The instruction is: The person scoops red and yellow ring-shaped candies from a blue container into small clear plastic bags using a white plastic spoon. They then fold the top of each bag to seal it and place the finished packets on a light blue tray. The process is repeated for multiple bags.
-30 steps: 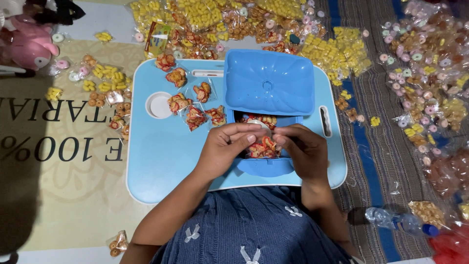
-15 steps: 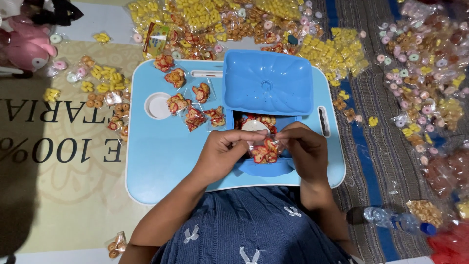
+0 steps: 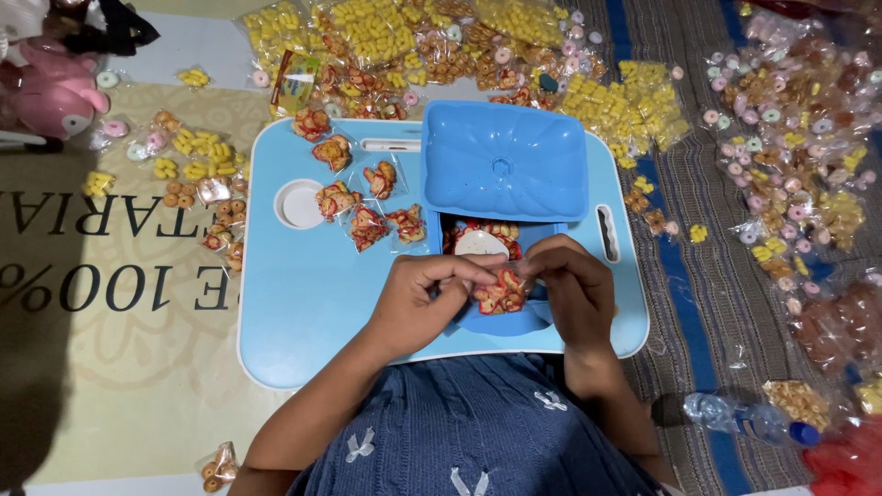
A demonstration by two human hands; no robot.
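Small clear snack packet (image 3: pixel 501 292), pinched by left hand (image 3: pixel 430 296) and right hand (image 3: pixel 570 287), over the blue box (image 3: pixel 501 317) on the lap tray (image 3: pixel 303 303). Filling or sealing step, seemingly. Next: steady pinch, mouth held shut.

Both hands (image 3: pixel 501 294) pinch clear snack packet (image 3: pixel 498 294) over blue lap tray (image 3: pixel 303 312).

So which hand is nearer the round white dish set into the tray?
Left. The left hand is just right of and below the white dish; the right hand is farther right, past the held snack packet.
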